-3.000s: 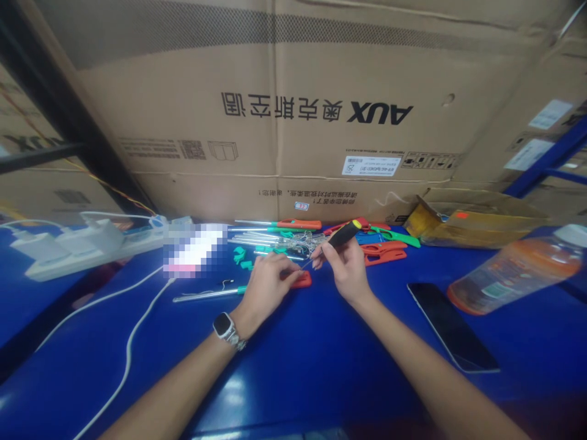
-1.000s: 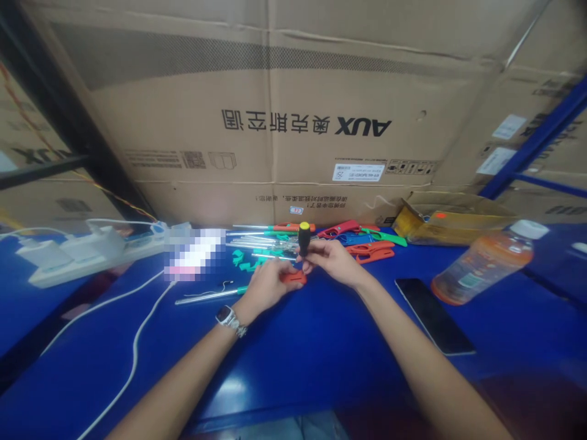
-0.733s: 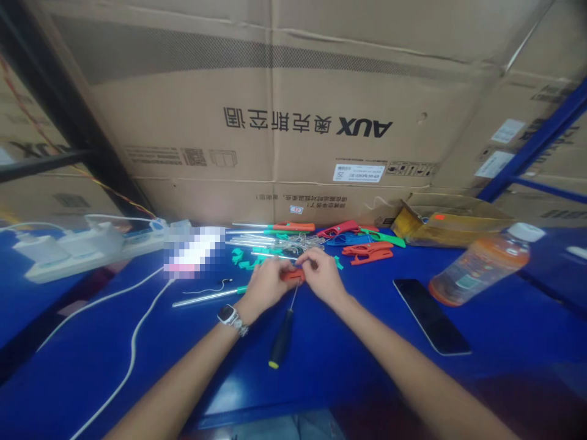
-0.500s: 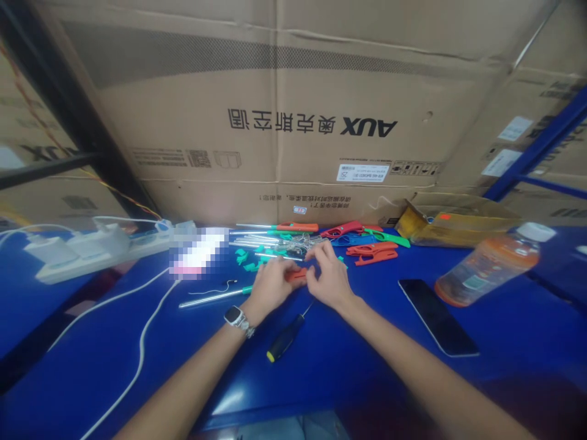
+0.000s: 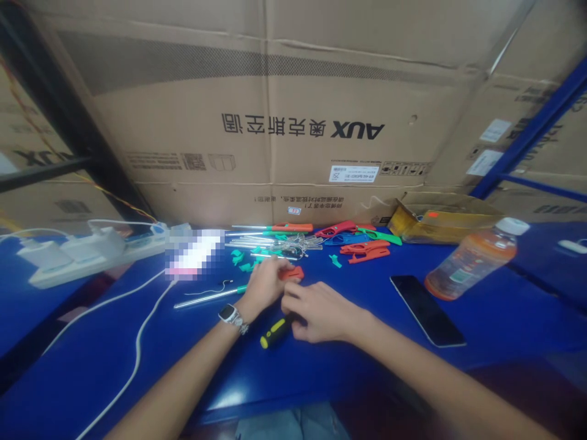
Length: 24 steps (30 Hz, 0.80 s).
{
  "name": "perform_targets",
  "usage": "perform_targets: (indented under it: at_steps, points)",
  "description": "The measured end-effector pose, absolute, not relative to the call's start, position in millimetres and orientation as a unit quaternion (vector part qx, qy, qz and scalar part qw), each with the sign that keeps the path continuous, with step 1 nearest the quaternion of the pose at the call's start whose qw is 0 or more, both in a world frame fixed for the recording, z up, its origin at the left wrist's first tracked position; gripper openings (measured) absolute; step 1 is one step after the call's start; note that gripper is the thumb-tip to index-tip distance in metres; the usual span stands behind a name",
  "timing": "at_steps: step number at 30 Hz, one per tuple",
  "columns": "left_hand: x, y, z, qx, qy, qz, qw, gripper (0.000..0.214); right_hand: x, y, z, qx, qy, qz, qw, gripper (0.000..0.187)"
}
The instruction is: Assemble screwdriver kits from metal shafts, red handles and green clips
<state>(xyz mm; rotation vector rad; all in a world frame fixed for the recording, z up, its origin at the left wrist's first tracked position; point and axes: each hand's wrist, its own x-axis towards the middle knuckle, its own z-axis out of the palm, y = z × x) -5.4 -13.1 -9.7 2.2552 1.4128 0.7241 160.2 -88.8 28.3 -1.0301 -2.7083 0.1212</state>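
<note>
My left hand (image 5: 265, 286), with a watch on its wrist, is closed on an orange-red lighter handle (image 5: 294, 274) above the blue table. My right hand (image 5: 318, 310) has its fingers closed around a black and yellow screwdriver (image 5: 274, 333), just below and right of the left hand. The screwdriver's butt points down-left; its shaft is hidden behind my fingers. Left of my left hand lies a metal lighter tube (image 5: 206, 297) with a green end, beside a thin wire (image 5: 215, 288). Small green plastic pieces (image 5: 247, 267) are scattered beyond the hand.
At the back lie metal rods (image 5: 261, 242), an orange long lighter (image 5: 293, 228) and red handle shells (image 5: 364, 249). A phone (image 5: 426, 310), an orange drink bottle (image 5: 472, 263) and an open carton (image 5: 440, 220) are on the right. A power strip (image 5: 59, 272) with white cables is left.
My right hand has moved down from the orange-red handle and taken hold of the screwdriver, which was lying on the table. My left hand keeps the handle. The view has shifted slightly.
</note>
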Motion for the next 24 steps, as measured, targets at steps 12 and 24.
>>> perform_targets:
  at_steps: [12,24]
  points:
    - [-9.1,-12.0,-4.6,0.792,0.525,0.239,0.198,0.025,169.8,2.5,13.8,-0.376,-0.577,0.414,0.596,0.035]
    - [-11.5,-10.8,-2.7,0.792,0.526,0.237,0.199,0.024,166.6,-9.1,11.0,-0.376,-0.635,0.367,0.566,0.025]
